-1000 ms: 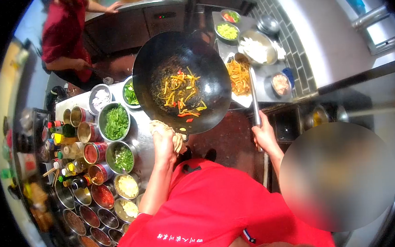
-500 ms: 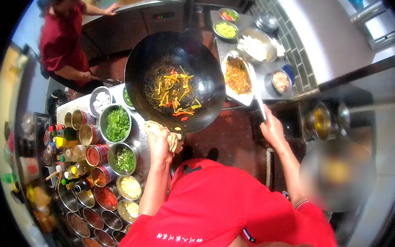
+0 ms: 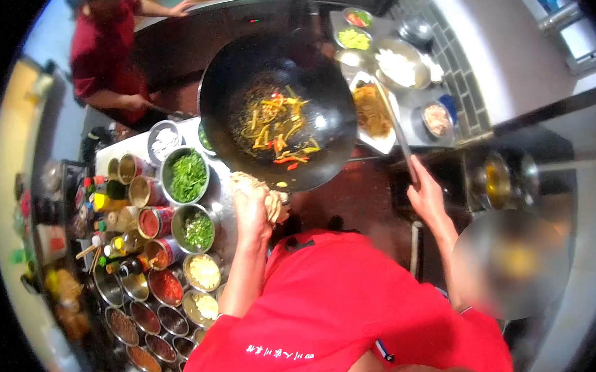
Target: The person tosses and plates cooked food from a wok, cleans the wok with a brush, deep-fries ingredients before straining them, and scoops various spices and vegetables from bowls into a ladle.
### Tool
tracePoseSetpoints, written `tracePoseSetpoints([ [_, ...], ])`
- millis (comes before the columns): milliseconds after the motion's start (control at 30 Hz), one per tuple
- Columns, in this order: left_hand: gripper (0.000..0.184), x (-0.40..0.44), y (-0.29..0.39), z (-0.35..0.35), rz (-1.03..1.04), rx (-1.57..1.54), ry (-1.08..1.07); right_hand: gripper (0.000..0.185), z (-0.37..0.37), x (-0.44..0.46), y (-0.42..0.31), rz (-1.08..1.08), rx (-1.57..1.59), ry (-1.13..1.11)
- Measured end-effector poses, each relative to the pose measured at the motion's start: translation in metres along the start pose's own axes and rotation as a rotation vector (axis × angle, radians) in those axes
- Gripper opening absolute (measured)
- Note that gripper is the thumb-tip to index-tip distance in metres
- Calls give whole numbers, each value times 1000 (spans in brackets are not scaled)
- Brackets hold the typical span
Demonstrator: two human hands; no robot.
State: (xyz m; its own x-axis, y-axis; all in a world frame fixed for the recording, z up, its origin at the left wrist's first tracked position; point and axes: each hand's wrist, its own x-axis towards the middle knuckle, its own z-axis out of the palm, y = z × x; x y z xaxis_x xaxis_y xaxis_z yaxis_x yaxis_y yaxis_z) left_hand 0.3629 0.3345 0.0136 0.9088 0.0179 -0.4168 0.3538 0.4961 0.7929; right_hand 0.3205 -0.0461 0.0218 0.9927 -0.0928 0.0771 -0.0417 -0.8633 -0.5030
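Observation:
My left hand (image 3: 252,213) is closed round a folded beige cloth (image 3: 277,204) at the near rim of a large black wok (image 3: 332,126). The wok is tilted, with yellow strips (image 3: 277,122) and red pepper pieces lying inside on its dark, oily surface. My right hand (image 3: 427,195) grips the handle of a long metal cooking utensil (image 3: 398,131). Its far end reaches over a white dish (image 3: 385,144) of brown, saucy food (image 3: 370,113), right beside the wok. I cannot make out the shape of that end.
Bowls of chopped greens (image 3: 188,175) and spring onion (image 3: 198,231), sauce tins and bottles crowd the left counter. On the right counter stand a bowl of white pieces (image 3: 396,67) and a bowl of pale meat (image 3: 437,121). Another person in dark red (image 3: 106,54) stands at the back left.
The whole view has shifted slightly, so things sit further right. The utensil's handle now leans more to the left, across the white dish. My left hand keeps its hold at the wok's rim.

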Motion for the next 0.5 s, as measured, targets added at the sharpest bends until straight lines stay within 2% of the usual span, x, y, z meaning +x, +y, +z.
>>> tracePoseSetpoints([
  [67,20,3,-12,12,158,-72,151,69,8,8,-15,-84,168,-126],
  [100,16,6,-15,10,110,-88,74,69,16,16,-20,-131,186,-172],
  [133,15,0,-10,23,144,-90,61,68,23,26,-25,-176,200,-219],
  [200,17,-3,-18,30,87,-75,54,69,46,41,-30,-240,312,-213],
  [267,18,-11,-21,55,149,-102,140,70,48,31,-36,-137,432,-274],
  [300,19,-13,-23,66,180,-115,180,71,54,19,-12,-211,433,-287],
  [400,20,-12,-30,92,249,-156,195,73,4,-25,53,-262,375,-472],
  [433,25,-5,-50,74,195,-112,98,73,-13,-20,68,-298,302,-498],
  [500,20,-7,-59,89,246,-126,179,72,-33,-9,69,-332,241,-513],
])
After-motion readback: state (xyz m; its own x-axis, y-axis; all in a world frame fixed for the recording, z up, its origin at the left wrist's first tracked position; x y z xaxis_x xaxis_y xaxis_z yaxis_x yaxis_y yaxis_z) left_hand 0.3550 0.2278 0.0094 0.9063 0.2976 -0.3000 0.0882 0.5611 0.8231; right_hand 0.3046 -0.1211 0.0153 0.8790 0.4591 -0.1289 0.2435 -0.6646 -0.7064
